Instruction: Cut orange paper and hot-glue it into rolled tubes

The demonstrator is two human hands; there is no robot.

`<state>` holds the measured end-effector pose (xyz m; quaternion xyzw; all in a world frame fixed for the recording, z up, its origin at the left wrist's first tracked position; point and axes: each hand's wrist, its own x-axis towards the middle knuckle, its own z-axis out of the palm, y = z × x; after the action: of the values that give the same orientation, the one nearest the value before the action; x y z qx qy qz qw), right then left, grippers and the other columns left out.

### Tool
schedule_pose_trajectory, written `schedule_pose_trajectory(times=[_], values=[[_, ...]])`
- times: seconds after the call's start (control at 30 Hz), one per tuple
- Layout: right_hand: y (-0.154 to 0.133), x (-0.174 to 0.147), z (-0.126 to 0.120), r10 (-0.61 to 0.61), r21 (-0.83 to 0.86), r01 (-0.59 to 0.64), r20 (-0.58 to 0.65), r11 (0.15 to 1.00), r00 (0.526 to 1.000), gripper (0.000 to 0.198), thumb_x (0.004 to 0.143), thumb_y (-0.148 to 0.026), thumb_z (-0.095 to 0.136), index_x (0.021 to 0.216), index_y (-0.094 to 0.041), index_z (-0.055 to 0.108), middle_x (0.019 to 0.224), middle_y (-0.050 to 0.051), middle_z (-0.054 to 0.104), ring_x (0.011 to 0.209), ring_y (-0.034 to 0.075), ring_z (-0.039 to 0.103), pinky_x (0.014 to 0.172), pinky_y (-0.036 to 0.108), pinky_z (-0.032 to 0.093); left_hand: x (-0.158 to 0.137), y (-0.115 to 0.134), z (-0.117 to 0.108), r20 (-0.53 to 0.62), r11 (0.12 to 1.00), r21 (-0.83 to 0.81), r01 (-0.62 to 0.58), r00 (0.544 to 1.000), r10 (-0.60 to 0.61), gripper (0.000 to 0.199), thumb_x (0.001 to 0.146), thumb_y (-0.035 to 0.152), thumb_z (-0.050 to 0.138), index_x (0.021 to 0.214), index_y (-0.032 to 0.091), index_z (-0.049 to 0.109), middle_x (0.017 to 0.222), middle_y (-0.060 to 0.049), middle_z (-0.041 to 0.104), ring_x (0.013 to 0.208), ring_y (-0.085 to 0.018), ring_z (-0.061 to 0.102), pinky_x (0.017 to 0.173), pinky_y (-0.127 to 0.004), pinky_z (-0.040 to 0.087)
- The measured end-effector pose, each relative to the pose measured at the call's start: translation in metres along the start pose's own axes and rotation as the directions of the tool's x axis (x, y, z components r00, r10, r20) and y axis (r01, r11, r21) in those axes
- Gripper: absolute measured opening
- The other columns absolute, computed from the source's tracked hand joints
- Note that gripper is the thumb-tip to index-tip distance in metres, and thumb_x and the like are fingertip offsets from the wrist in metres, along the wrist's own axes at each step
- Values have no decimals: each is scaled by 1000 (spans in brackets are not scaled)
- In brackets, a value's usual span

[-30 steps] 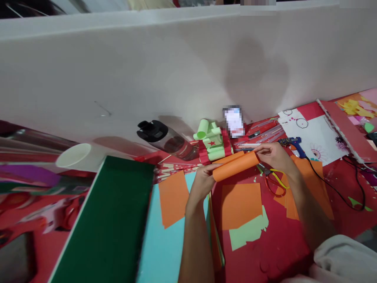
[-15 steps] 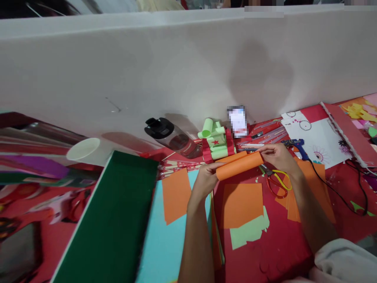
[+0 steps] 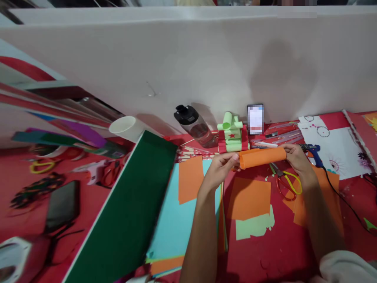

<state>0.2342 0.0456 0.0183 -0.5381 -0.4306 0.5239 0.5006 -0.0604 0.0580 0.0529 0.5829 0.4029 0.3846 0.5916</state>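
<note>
Between my two hands is a sheet of orange paper [image 3: 262,158] curled into a loose tube, held level above the red tabletop. My left hand [image 3: 219,167] is closed on its left end, thumb at the rim. At the other end, the fingers of my right hand [image 3: 297,159] pinch the paper's edge. Below the tube lies a flat orange square [image 3: 250,198], partly over a torn-edged pale green scrap [image 3: 255,226]. Scissors [image 3: 285,182] with red and yellow handles lie beside my right wrist. Just behind the tube stands a small green and red paper model [image 3: 232,133] with a red star.
A dark green board [image 3: 126,208] stands left of the stacked coloured paper [image 3: 172,220]. Along the white partition [image 3: 188,63] are a white cup [image 3: 125,129], a water bottle [image 3: 196,125] and a phone [image 3: 255,119]. At right, a blue glue gun [image 3: 313,153] trails a black cord.
The camera view has swung left, so the scene appears shifted right. The orange paper is still in both hands, and its tube is turned closer to level, with the left end showing more open.
</note>
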Motion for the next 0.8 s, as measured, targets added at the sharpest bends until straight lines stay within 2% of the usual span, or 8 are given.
schedule_pose_trajectory(times=[0.13, 0.3, 0.47, 0.67, 0.8], values=[[3, 1, 0, 14, 8, -14, 7, 1000, 1000, 28, 58, -31, 90, 79, -19, 76, 77, 3, 79, 79, 23, 77, 75, 31, 61, 1, 5, 1, 11, 1000, 21, 10, 1000, -10, 51, 82, 65, 73, 66, 17, 64, 64, -2, 62, 64, -16, 62, 63, -25, 53], [9, 4, -3, 2, -5, -2, 13, 1000, 1000, 29, 58, -32, 90, 80, -20, 77, 79, 3, 80, 84, 25, 78, 80, 34, 63, 2, 1, -1, 10, 999, -4, 33, 999, -33, 49, 81, 65, 73, 73, 17, 68, 67, -2, 65, 65, -16, 65, 63, -25, 53], [12, 5, -8, -11, -43, 12, 9, 999, 1000, 27, 63, -35, 88, 84, -21, 77, 77, 3, 80, 83, 25, 78, 78, 35, 63, 0, 2, -3, 42, 1000, 2, 18, 999, -18, 45, 81, 60, 76, 77, 16, 71, 72, -4, 68, 67, -17, 66, 65, -26, 55], [11, 6, -10, -30, -65, 30, -4, 997, 1000, 29, 59, -34, 90, 81, -21, 77, 77, 3, 79, 82, 25, 78, 77, 35, 63, 0, 7, -2, 55, 998, 5, 64, 996, -64, 42, 79, 56, 78, 69, 16, 68, 67, -2, 66, 65, -16, 64, 66, -26, 55], [11, 6, -12, -46, -66, 46, -1, 997, 999, 27, 60, -32, 89, 83, -21, 78, 78, 3, 80, 82, 25, 78, 78, 35, 63, 2, 4, 0, 21, 997, -35, 76, 997, -75, 40, 77, 54, 80, 87, 16, 73, 68, -1, 66, 62, -15, 64, 65, -26, 55]])
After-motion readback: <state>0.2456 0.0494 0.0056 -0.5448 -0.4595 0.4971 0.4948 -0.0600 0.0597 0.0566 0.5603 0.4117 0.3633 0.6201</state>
